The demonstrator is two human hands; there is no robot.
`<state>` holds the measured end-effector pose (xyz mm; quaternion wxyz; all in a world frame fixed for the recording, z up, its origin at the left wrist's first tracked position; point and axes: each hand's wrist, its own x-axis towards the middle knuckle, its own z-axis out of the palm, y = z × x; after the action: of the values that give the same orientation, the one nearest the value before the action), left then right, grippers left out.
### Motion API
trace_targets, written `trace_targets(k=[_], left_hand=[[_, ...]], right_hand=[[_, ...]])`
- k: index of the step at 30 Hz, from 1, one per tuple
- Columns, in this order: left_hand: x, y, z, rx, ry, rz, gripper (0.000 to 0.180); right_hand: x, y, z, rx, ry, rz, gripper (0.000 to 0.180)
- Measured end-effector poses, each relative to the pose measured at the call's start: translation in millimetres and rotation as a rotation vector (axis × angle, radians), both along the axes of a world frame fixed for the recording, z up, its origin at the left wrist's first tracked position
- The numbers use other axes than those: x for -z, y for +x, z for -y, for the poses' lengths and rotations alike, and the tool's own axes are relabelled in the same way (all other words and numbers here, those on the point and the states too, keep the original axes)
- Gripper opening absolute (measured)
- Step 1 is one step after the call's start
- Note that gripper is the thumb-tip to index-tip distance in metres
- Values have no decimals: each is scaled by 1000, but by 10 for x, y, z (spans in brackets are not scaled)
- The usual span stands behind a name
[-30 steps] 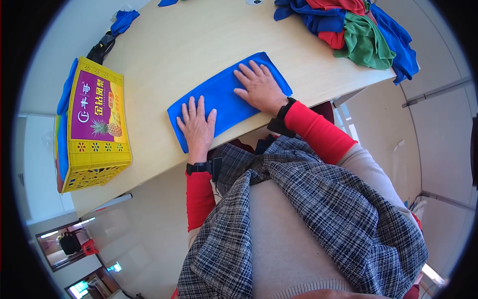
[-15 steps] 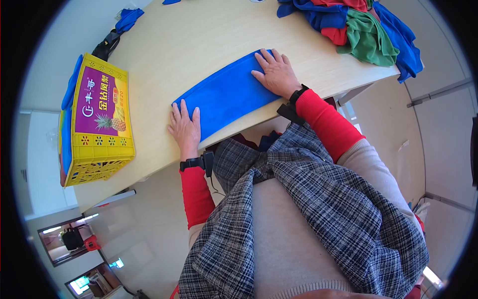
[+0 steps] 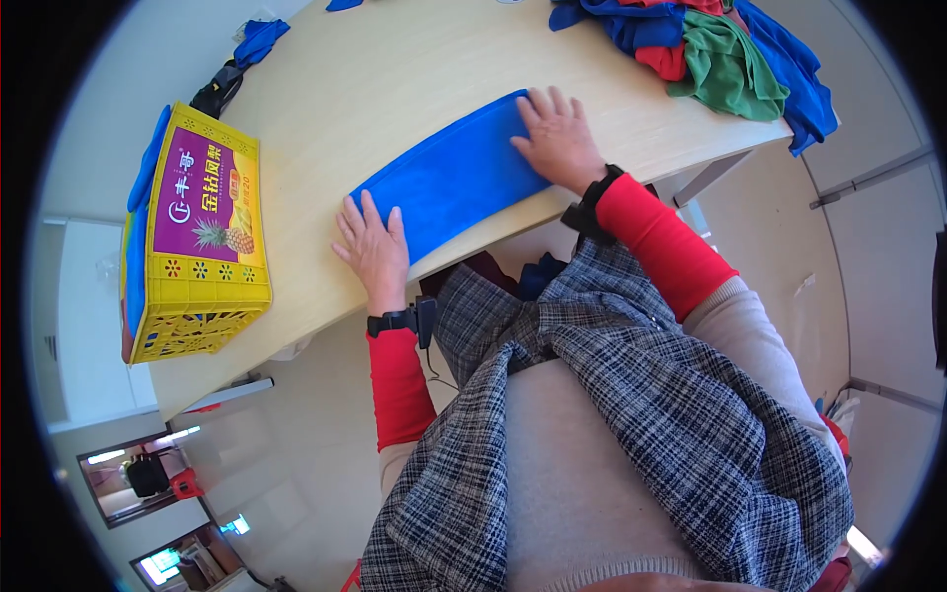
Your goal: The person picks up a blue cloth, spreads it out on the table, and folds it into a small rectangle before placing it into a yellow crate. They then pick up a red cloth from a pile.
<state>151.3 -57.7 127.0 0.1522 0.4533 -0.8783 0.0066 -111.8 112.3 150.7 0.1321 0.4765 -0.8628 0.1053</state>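
Note:
A blue cloth [image 3: 454, 183], folded into a long flat strip, lies on the table near its front edge. My left hand [image 3: 375, 247] rests on the strip's left end, its fingers spread and the palm partly over the table. At the other end my right hand [image 3: 560, 138] lies flat with fingers apart, touching the cloth's right edge. Neither hand grips the fabric. Both wrists carry black straps with small dark devices, below red sleeve covers.
A yellow plastic crate [image 3: 202, 296] with a purple panel stands on the left, blue cloth over its far side. Red, blue and green cloths [image 3: 730, 69] are heaped at the back right. A crumpled blue cloth [image 3: 261, 41] lies at the back left of the pale table [image 3: 414, 69].
My right hand has slid slightly to the right, toward the strip's end. The cloth stays flat under my hands, and the whole view has shifted a little.

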Motion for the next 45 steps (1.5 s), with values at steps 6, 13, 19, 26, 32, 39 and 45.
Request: trace_targets(k=[6,13,19,26,32,39,45], left_hand=[[-12,-366,-417,308,-75,26,58],[29,-305,-499,294,-5,60,57],[19,-145,-461,243,10,44,59],[24,106,-336,159,41,4,59],[-127,139,-257,139,42,106,57],[-140,-348,-88,402,17,36,57],[9,-208,38,267,-24,4,59]], right_hand=[[-55,983,194,-296,-87,63,58],[127,909,57,-327,-75,155,57],[150,538,-197,-183,-20,69,57],[145,50,-385,-55,5,61,57],[-62,-59,-366,53,205,-14,59],[112,-27,104,-116,7,122,63],[207,-219,76,-52,-13,148,65]])
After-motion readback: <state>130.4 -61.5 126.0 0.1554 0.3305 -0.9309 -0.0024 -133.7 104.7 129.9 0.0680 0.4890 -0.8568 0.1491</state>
